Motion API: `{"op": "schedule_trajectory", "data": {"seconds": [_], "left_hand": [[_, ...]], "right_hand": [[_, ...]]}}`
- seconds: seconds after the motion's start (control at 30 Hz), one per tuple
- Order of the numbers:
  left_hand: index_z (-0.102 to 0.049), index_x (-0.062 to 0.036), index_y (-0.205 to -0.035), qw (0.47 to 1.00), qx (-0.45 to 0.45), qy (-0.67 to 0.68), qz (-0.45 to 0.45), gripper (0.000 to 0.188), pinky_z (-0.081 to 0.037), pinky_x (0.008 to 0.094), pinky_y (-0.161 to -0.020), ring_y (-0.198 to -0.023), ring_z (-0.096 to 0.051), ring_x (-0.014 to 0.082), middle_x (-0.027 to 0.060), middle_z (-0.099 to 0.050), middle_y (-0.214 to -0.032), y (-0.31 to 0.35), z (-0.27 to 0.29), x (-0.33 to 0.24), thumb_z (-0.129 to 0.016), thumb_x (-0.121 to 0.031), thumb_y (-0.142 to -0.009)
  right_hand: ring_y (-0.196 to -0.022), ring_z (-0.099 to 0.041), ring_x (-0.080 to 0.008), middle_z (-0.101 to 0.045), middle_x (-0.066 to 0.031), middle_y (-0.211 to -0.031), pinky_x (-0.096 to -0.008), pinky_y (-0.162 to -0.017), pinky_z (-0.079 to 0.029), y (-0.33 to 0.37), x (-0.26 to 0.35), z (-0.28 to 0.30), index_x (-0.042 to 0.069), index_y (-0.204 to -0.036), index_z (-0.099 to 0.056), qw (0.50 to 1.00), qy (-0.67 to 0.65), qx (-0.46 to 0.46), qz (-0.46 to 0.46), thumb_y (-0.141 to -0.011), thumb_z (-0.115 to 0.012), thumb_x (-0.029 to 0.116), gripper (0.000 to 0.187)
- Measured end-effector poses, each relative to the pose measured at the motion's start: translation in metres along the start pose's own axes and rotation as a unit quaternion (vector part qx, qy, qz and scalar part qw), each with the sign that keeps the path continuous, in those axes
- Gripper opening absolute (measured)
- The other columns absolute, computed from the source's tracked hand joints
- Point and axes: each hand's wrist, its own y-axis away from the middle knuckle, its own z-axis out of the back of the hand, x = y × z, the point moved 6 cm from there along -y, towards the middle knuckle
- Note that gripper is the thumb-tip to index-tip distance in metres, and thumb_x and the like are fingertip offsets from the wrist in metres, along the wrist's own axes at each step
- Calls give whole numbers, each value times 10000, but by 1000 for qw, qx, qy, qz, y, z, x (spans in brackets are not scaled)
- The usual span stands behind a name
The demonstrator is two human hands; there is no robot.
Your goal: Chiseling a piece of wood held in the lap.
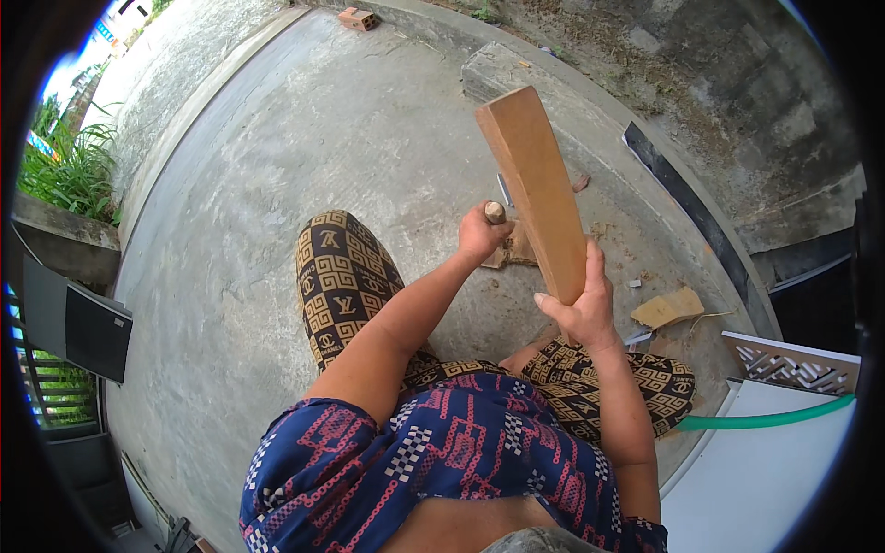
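My left hand (479,235) is closed round a short, round wooden tool handle (495,213), its pale end facing up. Whatever the handle carries below is hidden by the fist. Directly under that hand, a small brown wooden piece (522,241) rests on the concrete. In my right hand (590,309) is a long, thick wooden block (539,184), gripped at its near end and raised at a tilt, its far end above and beyond my left hand. A narrow metal strip (504,190) shows beside the block, partly covered by it.
A yellowish wood offcut (667,308) lies right of my right hand, among chips and scraps. A concrete slab (505,72) and a hollow brick (358,18) are farther off. A green hose (770,420) crosses a white panel (756,470) at right. My patterned-trousered legs (346,286) flank the workspot.
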Motion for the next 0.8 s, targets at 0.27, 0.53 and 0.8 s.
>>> {"op": "schedule_trajectory", "data": {"seconds": [0.27, 0.53, 0.8], "left_hand": [[-640, -35, -1013, 999, -18, -36, 16, 400, -514, 429, -795, -909, -663, 367, 185, -694, -924, 0, -5, 9, -784, -219, -689], [-653, -55, -1043, 999, -4, -32, -6, 396, -522, 408, -786, -937, -668, 341, 158, -703, -956, -10, 9, 8, -780, -210, -702], [-641, 2, -965, 993, -20, 112, 44, 277, -549, 383, -640, -810, -699, 279, 157, -695, -912, -17, 6, 33, -733, -139, -745]], "right_hand": [[-1041, -617, -355, -585, -229, -1181, -405, -889, -483, 14, -48, -13, 25, -1386, -355, 964, 154, 146, -162, -615, -774, 181, 892], [-1045, -605, -395, -586, -215, -1158, -430, -874, -500, 4, -29, -11, 81, -1407, -288, 998, 4, 50, -47, -624, -737, 190, 909], [-956, -630, -299, -614, -167, -1088, -383, -836, -497, 6, -56, -6, 27, -1310, -429, 975, 15, 96, -202, -608, -752, 158, 784]]}}
